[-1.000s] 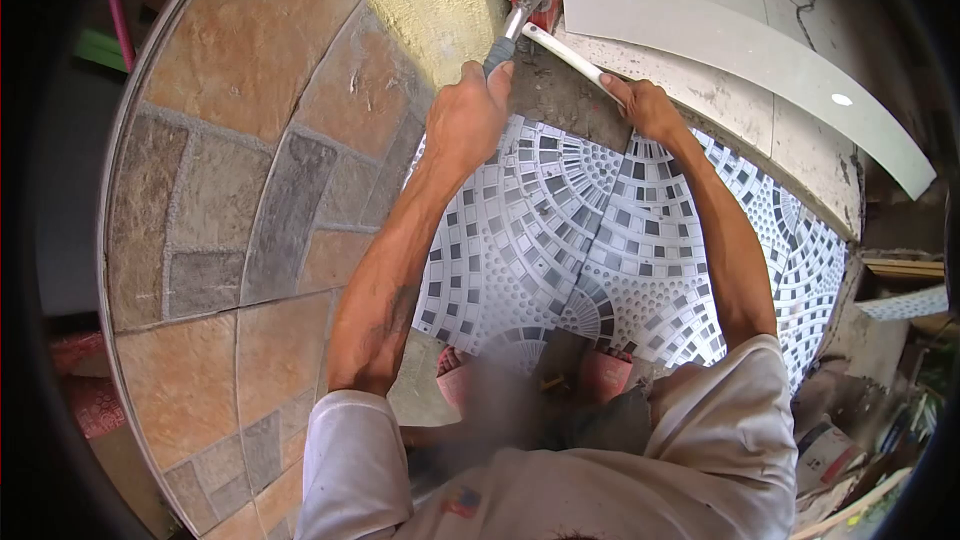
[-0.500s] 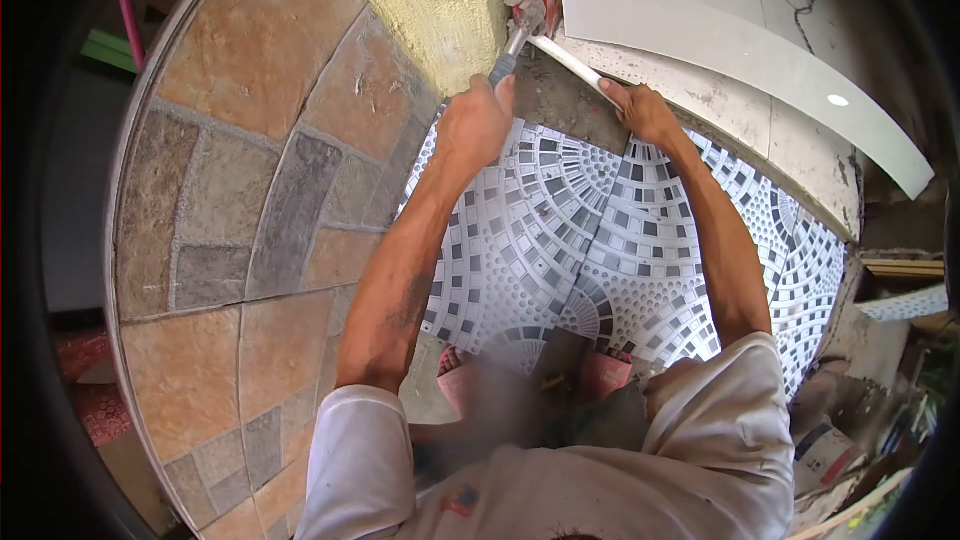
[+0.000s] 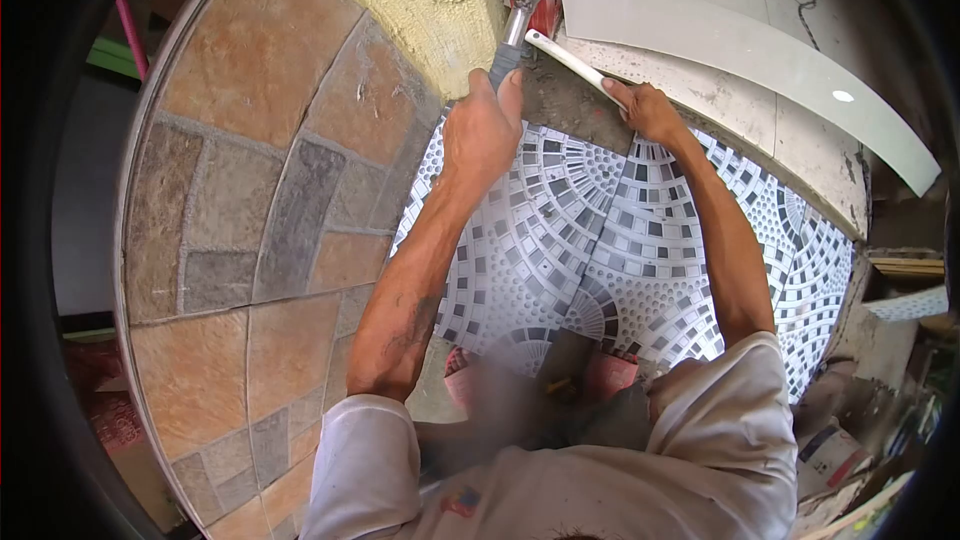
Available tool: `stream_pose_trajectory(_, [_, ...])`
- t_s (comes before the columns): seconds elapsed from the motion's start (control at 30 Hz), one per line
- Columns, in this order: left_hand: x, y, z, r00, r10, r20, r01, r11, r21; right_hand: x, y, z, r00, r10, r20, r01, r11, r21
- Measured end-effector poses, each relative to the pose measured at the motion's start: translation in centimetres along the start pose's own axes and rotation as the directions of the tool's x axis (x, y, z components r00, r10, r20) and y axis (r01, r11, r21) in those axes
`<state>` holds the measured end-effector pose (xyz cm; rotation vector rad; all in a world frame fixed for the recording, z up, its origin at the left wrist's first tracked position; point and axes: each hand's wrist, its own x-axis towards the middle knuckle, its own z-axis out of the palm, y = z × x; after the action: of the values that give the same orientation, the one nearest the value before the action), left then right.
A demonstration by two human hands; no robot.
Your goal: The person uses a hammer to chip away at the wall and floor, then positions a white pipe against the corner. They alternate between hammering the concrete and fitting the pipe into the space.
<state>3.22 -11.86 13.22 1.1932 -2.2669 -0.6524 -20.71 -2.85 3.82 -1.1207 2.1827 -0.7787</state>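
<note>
My left hand (image 3: 480, 130) is wrapped round the grey grip of a hammer (image 3: 517, 28), whose dirty metal head is raised beside the red post (image 3: 546, 15). In my right hand (image 3: 648, 112) is one end of a narrow white strip (image 3: 570, 62). The strip's far end, with a small hole, lies just right of the hammer's shaft, over the rough bare floor patch (image 3: 572, 105). Below both hands lie mosaic-patterned tiles (image 3: 560, 210).
A stone-patterned tiled surface (image 3: 290, 170) with a curved edge fills the left. A yellow rough pillar (image 3: 430, 10) stands ahead. A long curved white strip (image 3: 760, 60) lies along the pale ledge (image 3: 815, 170) at right. A bucket (image 3: 830, 455) is at lower right.
The hammer head has lifted away from the white strip's far end and moved slightly left. My left hand has shifted with it; my right hand still holds the strip.
</note>
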Motion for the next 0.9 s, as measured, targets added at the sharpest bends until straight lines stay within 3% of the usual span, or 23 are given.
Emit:
stream_pose_trajectory(0.1, [1.0, -2.1, 1.8, 0.997, 0.016, 0.080, -0.026, 0.992, 0.121, 0.0, -0.4, -0.6, 1.000, -0.020, -0.013, 0.020, 1.000, -0.005])
stream_pose_trajectory(0.2, [2.0, -2.1, 1.1, 0.986, 0.049, 0.159, -0.067, 0.992, 0.108, -0.1, -0.7, -0.7, 1.000, -0.014, 0.001, 0.014, 1.000, -0.001])
stream_pose_trajectory(0.3, [0.0, -0.8, 1.1, 0.999, -0.015, 0.046, 0.014, 1.000, 0.018, 0.2, 0.1, -0.4, 1.000, 0.004, 0.009, -0.004, 1.000, 0.012])
stream_pose_trajectory(0.4, [1.0, -2.7, 1.8, 0.995, -0.013, 0.103, -0.005, 0.985, 0.174, 0.0, -0.4, -0.8, 1.000, 0.021, 0.023, -0.020, 0.999, -0.038])
stream_pose_trajectory(0.5, [1.6, -1.9, 0.4, 0.989, -0.041, 0.140, 0.022, 0.991, 0.132, 0.1, -0.1, -0.6, 0.998, -0.055, -0.014, 0.055, 0.998, -0.021])
stream_pose_trajectory(0.6, [-0.3, -0.7, 0.3, 0.994, -0.071, 0.081, 0.067, 0.997, 0.044, 0.1, 0.0, -0.6, 0.999, -0.042, 0.011, 0.042, 0.999, -0.005])
stream_pose_trajectory(0.7, [0.8, -2.5, 1.6, 0.983, -0.065, 0.173, 0.038, 0.988, 0.153, 0.0, -0.3, -0.8, 1.000, -0.027, 0.016, 0.028, 0.999, -0.038])
stream_pose_trajectory(0.77, [1.4, -2.1, 0.9, 0.983, -0.079, 0.167, 0.063, 0.993, 0.102, -0.7, -0.7, -0.6, 1.000, -0.024, 0.018, 0.025, 0.998, -0.060])
stream_pose_trajectory(0.8, [1.4, -1.9, 0.3, 0.982, -0.093, 0.164, 0.081, 0.993, 0.083, -1.1, -1.1, -0.4, 0.999, -0.038, 0.023, 0.042, 0.979, -0.200])
stream_pose_trajectory(0.9, [-0.8, -2.4, -0.8, 0.993, -0.090, 0.071, 0.087, 0.995, 0.049, -3.5, -1.7, 0.8, 0.973, -0.231, -0.010, 0.219, 0.936, -0.275])
